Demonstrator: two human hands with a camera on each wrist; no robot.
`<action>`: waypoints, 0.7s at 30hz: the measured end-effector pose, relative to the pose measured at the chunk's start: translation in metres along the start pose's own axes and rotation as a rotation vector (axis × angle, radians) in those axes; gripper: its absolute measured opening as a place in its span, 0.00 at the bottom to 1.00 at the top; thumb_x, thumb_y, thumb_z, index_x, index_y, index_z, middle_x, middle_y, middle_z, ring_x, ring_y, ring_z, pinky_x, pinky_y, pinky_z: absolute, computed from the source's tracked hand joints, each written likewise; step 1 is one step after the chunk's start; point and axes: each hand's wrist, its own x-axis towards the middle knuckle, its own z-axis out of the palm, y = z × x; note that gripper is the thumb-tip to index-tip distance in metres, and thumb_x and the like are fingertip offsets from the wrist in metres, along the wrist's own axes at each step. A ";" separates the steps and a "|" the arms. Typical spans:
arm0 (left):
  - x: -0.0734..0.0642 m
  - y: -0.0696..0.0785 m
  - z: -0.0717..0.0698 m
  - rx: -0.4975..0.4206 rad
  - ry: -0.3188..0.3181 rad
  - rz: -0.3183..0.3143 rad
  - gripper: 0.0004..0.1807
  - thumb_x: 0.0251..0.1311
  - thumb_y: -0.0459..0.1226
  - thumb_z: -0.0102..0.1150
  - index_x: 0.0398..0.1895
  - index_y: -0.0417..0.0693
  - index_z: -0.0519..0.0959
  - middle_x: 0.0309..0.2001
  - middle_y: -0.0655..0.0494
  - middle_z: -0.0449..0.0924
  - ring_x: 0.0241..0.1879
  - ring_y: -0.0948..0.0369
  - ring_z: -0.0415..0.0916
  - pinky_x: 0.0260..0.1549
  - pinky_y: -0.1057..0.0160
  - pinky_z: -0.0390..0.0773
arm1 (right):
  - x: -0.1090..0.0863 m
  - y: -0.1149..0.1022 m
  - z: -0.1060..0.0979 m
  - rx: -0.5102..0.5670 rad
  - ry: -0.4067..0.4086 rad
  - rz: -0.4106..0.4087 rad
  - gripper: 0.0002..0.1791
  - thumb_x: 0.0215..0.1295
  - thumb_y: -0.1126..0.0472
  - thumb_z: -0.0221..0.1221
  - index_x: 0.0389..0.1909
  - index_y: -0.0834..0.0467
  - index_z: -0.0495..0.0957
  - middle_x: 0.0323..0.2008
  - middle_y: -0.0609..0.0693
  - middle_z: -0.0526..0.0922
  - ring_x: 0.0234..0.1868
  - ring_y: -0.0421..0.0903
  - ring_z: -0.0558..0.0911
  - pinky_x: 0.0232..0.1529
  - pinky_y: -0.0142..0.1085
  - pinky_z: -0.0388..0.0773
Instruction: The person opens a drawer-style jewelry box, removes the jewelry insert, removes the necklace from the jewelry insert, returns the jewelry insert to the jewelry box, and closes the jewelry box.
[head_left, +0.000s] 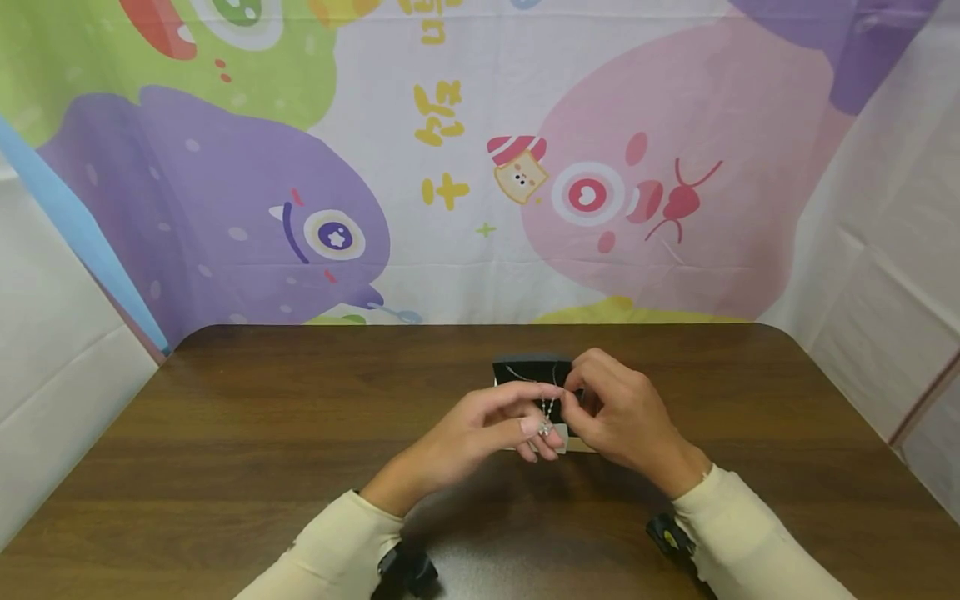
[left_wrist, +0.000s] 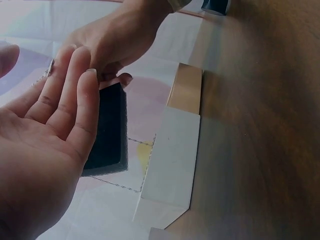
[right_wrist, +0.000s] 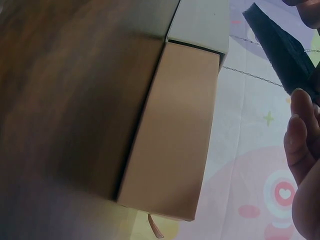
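A fine silver necklace (head_left: 547, 408) with a small sparkling pendant hangs at my left index finger, the pendant beside the thumb tip. In the left wrist view my left hand (left_wrist: 55, 125) has its fingers extended and the thumb apart from them. My right hand (head_left: 630, 417) meets the left index fingertip with thumb and forefinger; its lower fingers curl at the end of a black foam pad (left_wrist: 112, 132). The necklace chain (right_wrist: 255, 75) runs past the pad towards a white box sleeve (left_wrist: 172, 155). Part of the pad lies behind my hands.
A tan box drawer (right_wrist: 172, 130) sticks out of the white sleeve on the brown wooden table (head_left: 262, 433), with a small ribbon tab (right_wrist: 156, 227) at its end. A printed cartoon cloth (head_left: 450, 275) hangs behind the table.
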 end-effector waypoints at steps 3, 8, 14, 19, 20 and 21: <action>0.000 0.001 -0.001 -0.006 0.011 -0.006 0.24 0.75 0.39 0.50 0.70 0.41 0.69 0.44 0.42 0.85 0.44 0.48 0.84 0.43 0.51 0.82 | -0.001 0.000 0.000 -0.003 -0.009 -0.001 0.02 0.58 0.64 0.56 0.28 0.56 0.74 0.31 0.44 0.75 0.22 0.36 0.70 0.23 0.24 0.68; -0.001 0.003 0.000 -0.018 0.036 -0.030 0.25 0.74 0.40 0.50 0.71 0.43 0.67 0.45 0.43 0.85 0.44 0.48 0.84 0.43 0.51 0.82 | -0.001 0.000 -0.001 -0.010 -0.020 -0.007 0.02 0.56 0.66 0.56 0.28 0.56 0.74 0.32 0.45 0.76 0.22 0.36 0.72 0.22 0.26 0.70; -0.001 0.004 -0.001 -0.026 0.048 -0.036 0.26 0.75 0.40 0.49 0.72 0.41 0.66 0.44 0.42 0.85 0.43 0.49 0.84 0.43 0.52 0.81 | -0.001 -0.001 0.000 -0.022 -0.042 -0.006 0.03 0.57 0.66 0.56 0.29 0.55 0.73 0.33 0.44 0.77 0.21 0.37 0.73 0.22 0.26 0.70; -0.001 0.004 -0.002 -0.041 0.051 -0.039 0.25 0.74 0.39 0.50 0.71 0.42 0.67 0.44 0.43 0.85 0.43 0.50 0.84 0.43 0.53 0.81 | 0.000 -0.001 0.000 -0.029 -0.041 -0.009 0.02 0.58 0.65 0.56 0.28 0.56 0.73 0.33 0.44 0.76 0.22 0.35 0.72 0.22 0.24 0.69; 0.000 0.004 -0.002 -0.042 0.051 -0.039 0.25 0.74 0.39 0.50 0.71 0.41 0.67 0.44 0.43 0.85 0.43 0.50 0.84 0.43 0.53 0.81 | 0.000 -0.001 0.000 -0.030 -0.040 -0.010 0.02 0.58 0.65 0.56 0.28 0.56 0.73 0.33 0.44 0.77 0.22 0.34 0.71 0.22 0.24 0.69; 0.000 0.004 -0.002 -0.044 0.051 -0.039 0.25 0.74 0.39 0.50 0.71 0.41 0.68 0.43 0.43 0.85 0.43 0.50 0.84 0.43 0.53 0.81 | 0.000 -0.001 0.000 -0.030 -0.038 -0.011 0.02 0.58 0.65 0.55 0.28 0.56 0.73 0.33 0.44 0.77 0.22 0.33 0.71 0.22 0.24 0.69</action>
